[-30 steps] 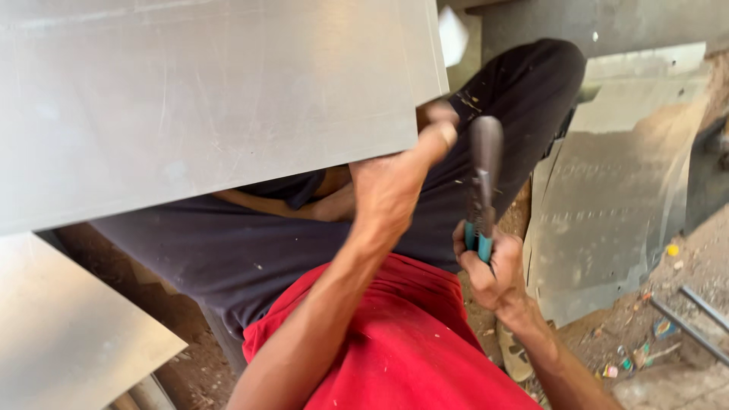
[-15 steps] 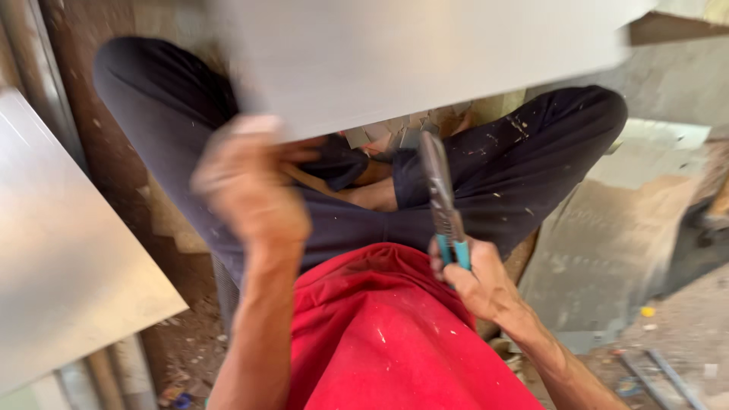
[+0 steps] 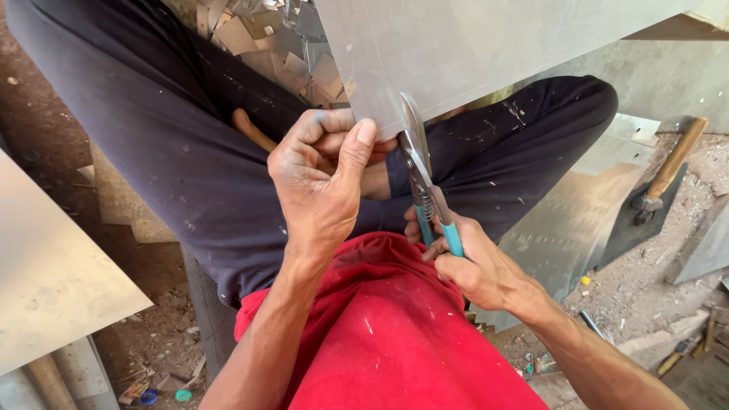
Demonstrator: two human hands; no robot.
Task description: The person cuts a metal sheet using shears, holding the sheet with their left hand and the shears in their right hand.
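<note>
Between the two hands, the flat grey sheet of metal [image 3: 486, 53] is hanging. The left hand [image 3: 323, 178] is pinching its lower corner, thumb up. The right hand [image 3: 474, 262] is squeezing teal-handled tin snips [image 3: 422, 178], blades just biting the edge; nearly all the cutting looks left.

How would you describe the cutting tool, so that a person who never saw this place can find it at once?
Start at the big grey metal sheet at the top of the view and follow its lower edge to the middle. There the right hand holds the tin snips, their blades at the sheet's edge, beside the left hand. Their teal handles set them apart from the wooden-handled hammer on the ground.
</note>
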